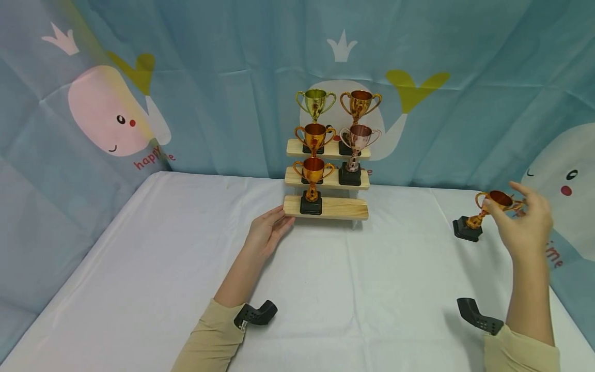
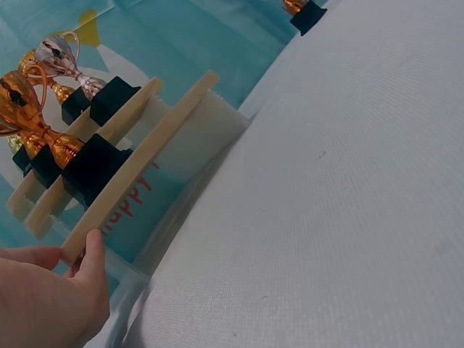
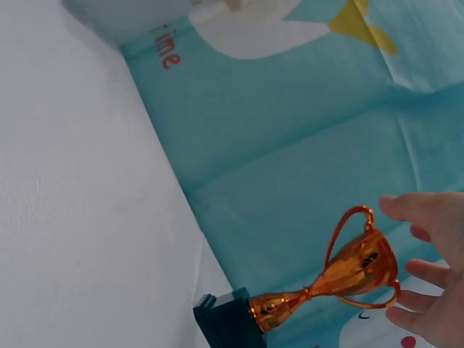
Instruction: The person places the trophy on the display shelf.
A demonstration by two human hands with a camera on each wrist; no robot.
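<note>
A wooden three-tier display stand (image 1: 346, 207) holds several small trophy cups. My left hand (image 1: 268, 232) pinches the left end of its lowest board, thumb and finger on the wood in the left wrist view. On that board stands an orange-gold trophy (image 1: 312, 170) with a black base. Far to the right, another orange-gold trophy (image 1: 475, 222) has its black base at the white tablecloth. My right hand (image 1: 527, 222) is around its cup, fingers spread and nearly straight. In the right wrist view, the fingertips are close to both handles of this trophy (image 3: 355, 268).
A pink-silver trophy (image 1: 360, 139) and an orange-gold one share the middle board. The top board bears a yellow-gold trophy (image 1: 315, 101) and an orange-gold trophy (image 1: 360, 103). Behind the white table (image 1: 316, 289) hangs a blue whale-print curtain (image 1: 209, 113).
</note>
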